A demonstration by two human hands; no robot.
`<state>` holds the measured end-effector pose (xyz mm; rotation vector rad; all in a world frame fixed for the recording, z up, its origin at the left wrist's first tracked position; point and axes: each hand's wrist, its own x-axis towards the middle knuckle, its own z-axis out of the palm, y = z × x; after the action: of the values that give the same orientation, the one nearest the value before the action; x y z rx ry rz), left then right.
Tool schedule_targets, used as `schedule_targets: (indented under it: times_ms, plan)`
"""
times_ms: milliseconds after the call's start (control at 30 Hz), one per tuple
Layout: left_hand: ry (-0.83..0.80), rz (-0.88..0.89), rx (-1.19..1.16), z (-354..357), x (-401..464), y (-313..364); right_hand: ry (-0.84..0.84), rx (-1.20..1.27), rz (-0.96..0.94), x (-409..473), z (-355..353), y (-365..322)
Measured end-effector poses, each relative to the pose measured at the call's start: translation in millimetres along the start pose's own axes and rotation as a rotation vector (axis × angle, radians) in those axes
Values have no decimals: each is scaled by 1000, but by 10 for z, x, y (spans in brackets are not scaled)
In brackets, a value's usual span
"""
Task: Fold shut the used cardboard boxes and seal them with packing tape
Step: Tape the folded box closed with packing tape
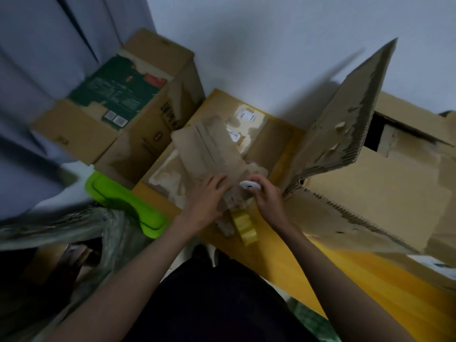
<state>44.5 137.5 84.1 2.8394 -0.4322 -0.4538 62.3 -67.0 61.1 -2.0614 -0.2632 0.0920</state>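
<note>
Left hand [209,201] flat, fingers straight, pressing flap [209,154] of yellow box [278,134]; right hand [265,198] gripping white tape roll [250,185].

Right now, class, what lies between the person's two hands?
In the head view, a torn brown cardboard flap runs between the left hand and the right hand, which holds a white tape roll.

Left-edge clutter [49,225] smeared (unreadable); box printing blurred.

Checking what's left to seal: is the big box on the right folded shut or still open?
Open. The big box has one torn flap standing up against the wall, with a dark gap into its inside behind it.
</note>
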Motion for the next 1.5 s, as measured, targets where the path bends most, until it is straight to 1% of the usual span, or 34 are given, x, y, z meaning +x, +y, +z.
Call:
schedule_targets:
  times_ms: [67,167,200,267,300,333,367,400,467,533,567,633,733,867,967,1067,1167,1333,1500]
  plan:
    - [-15,-36,-25,-97,22,-24,-47,-18,-14,26,9,23]
    - [28,-103,-105,-170,56,-28,-124,-50,-57,84,8,15]
    - [67,-133,-96,-138,33,-7,-134,-51,-64,102,5,3]
    - [247,-247,-128,28,-71,113,-140,-52,-65,123,2,-6]
    - [351,-341,-223,114,-160,229,-143,-48,-62,130,3,5]
    - [428,-443,-372,198,-255,360,-146,-38,-61,131,2,19]
    - [464,-552,-546,283,-334,491,-149,-20,-59,133,1,41]
    - [452,-665,-724,358,-387,601,-152,-2,-58,133,-1,57]
    - [304,-848,-1075,519,-413,721,-165,30,-52,137,1,93]
    - [166,-925,-1352,623,-355,724,-207,75,-19,136,16,133]
    - [136,-942,-1426,686,-310,708,-228,102,3,126,20,148]
    - [116,-971,-1498,806,-232,675,-250,157,28,124,23,174]
    - [62,-974,-1518,909,-219,635,-282,194,28,152,10,194]
    - [57,-903,-1510,926,-299,607,-344,134,29,171,32,204]
    - [48,-869,-1567,892,-319,628,-377,83,28,136,90,182]
    - [56,-902,-1657,843,-327,682,-340,57,48,129,120,149]
    - [70,-892,-1644,838,-340,685,-299,29,25,157,118,116]
    - [85,-894,-1665,849,-323,688,-342,-131,23,120,117,1]
    - [75,-883,-1695,850,-312,689,-321,-146,44,111,93,-61]
